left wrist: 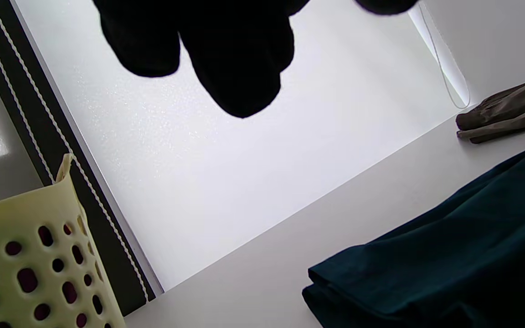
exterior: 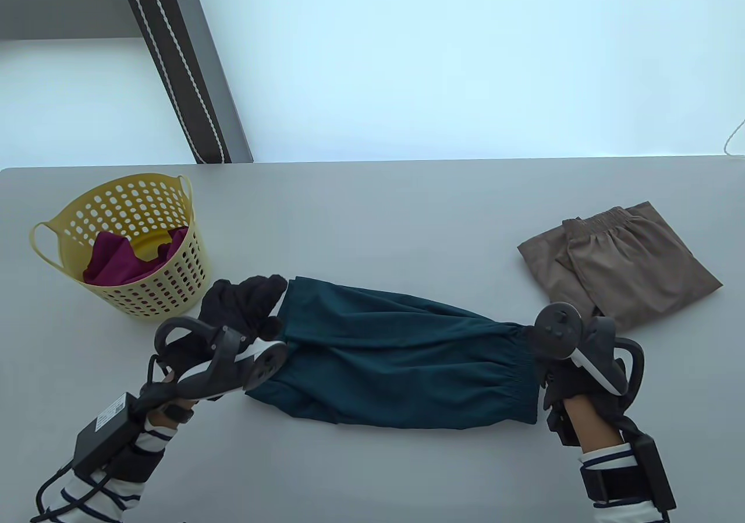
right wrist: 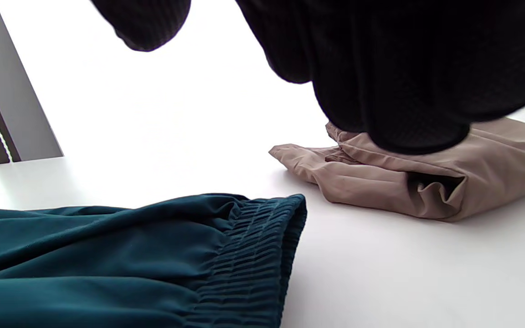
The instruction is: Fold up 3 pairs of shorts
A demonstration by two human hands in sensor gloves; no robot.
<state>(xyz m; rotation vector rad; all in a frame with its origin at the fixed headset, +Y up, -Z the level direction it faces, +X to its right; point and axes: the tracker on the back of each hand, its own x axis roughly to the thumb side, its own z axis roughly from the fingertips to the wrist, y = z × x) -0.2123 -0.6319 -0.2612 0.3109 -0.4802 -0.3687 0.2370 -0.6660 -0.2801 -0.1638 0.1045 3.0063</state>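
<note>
At frame centre, dark teal fabric shorts (exterior: 401, 360) lie halved lengthwise.
Your left hand (exterior: 244, 307) and right hand (exterior: 573, 371) hover over hem and waistband, fingers loose, holding nothing, ready to fold.

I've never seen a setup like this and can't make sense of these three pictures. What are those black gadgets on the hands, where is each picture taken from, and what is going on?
No machine here: a person wears black sensor gloves, with a tracker strapped to the back of the left hand and the right hand. The big picture looks down on the grey table; the other two come from cameras on each wrist, with gloved fingers hanging in from above.

Dark teal shorts lie stretched across the table between the hands, one hand at each end; neither wrist picture shows a grip on the cloth. A folded tan pair of shorts lies at the right. A yellow perforated plastic basket at the left holds a magenta garment.
</note>
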